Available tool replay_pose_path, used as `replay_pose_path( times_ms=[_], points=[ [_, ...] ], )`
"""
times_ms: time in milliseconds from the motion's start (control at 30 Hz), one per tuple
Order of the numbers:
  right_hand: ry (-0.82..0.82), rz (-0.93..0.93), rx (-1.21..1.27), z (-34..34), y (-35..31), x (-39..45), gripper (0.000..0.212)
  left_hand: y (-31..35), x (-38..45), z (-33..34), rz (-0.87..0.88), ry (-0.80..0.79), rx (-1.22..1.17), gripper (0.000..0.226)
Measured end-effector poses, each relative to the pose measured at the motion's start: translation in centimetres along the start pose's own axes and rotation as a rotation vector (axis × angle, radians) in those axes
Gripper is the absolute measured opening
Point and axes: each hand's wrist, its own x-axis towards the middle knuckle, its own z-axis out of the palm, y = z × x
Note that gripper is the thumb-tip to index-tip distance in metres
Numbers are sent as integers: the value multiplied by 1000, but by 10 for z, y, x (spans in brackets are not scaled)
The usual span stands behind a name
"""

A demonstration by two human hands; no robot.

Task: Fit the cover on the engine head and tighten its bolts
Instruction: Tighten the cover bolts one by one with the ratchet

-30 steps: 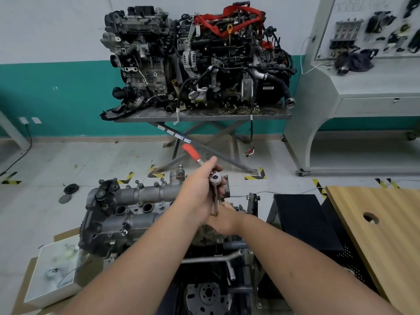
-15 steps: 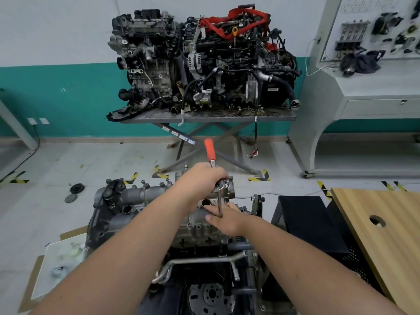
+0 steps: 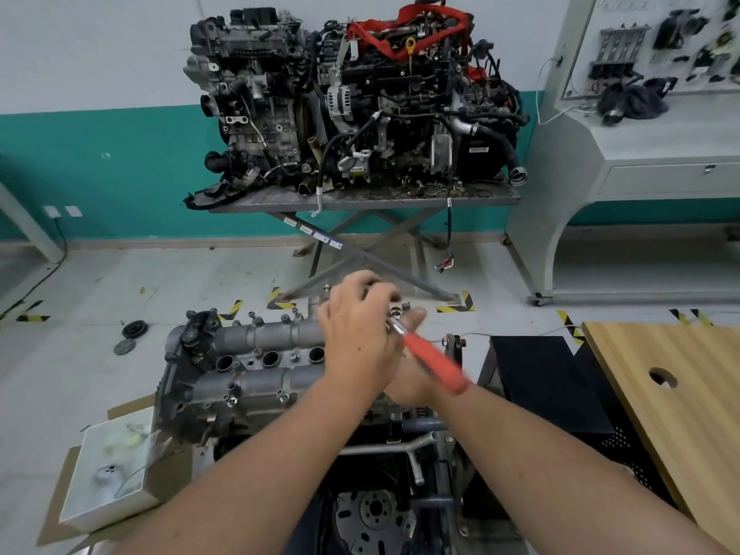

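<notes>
The grey cover (image 3: 256, 354) lies on the engine head in front of me, with small bolts (image 3: 230, 399) standing along its edges. At its right end, my left hand (image 3: 356, 338) curls over the head of a ratchet (image 3: 434, 364). The ratchet's red handle is blurred and slants toward the lower right. Under it, my right hand (image 3: 408, 388) holds the tool's shaft below the ratchet head. That hand is mostly hidden, and only a fingertip shows beside the socket. The bolt under the tool is out of sight.
A white tray (image 3: 108, 466) sits on cardboard at the lower left. A wooden table (image 3: 680, 394) and a black box (image 3: 540, 378) stand to the right. Two engines rest on a lift table (image 3: 360, 202) ahead, beside a grey console (image 3: 640, 154). Pulley discs (image 3: 134, 328) lie on the floor.
The red handle has swung from pointing away from me, round to the lower right over my right wrist. Both hands stay at the cover's right end.
</notes>
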Motion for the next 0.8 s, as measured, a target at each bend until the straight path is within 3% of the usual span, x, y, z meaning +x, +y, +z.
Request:
replay_pose_path(
  times_ms=[133, 233, 400, 467, 533, 667, 800],
  points=[
    [-80, 54, -153, 1, 3, 2, 29, 26, -1, 7, -637, 96, -835, 42],
    [-49, 98, -90, -1, -2, -1, 31, 25, 10, -3, -979, -108, -1010, 52],
    [50, 110, -202, 0, 6, -6, 50, 2, 32, -30, -1017, -472, -844, 35],
    [167, 71, -441, -4, 7, -12, 55, -1, 40, -37, -1049, -548, -826, 32],
    [283, -17, -693, -7, 1, -18, 47, -2, 47, -42, -1070, -613, -818, 33],
    [130, 63, -523, -11, -9, -15, 41, 2, 54, -49, -1070, -764, -836, 27],
    [119, 92, -351, -13, -13, -14, 19, 2, 45, -41, -1055, -769, -1092, 24]
  ],
)
